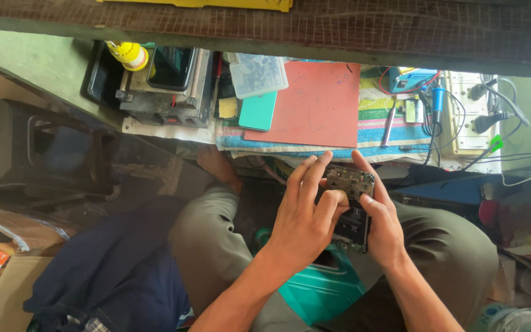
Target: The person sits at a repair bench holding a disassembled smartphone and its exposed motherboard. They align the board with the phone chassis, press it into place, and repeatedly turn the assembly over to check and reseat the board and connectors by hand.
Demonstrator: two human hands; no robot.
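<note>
The mat is red, lying on a striped towel of blue, green and pink. A teal case sits beside it; the bottle is yellow; the stool teal.

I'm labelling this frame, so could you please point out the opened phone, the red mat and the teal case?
opened phone (pixel 353 184): head view, on its exposed circuit board.
red mat (pixel 314 101): head view, on the middle of its bare surface.
teal case (pixel 258 111): head view, on the middle of its back.
</note>
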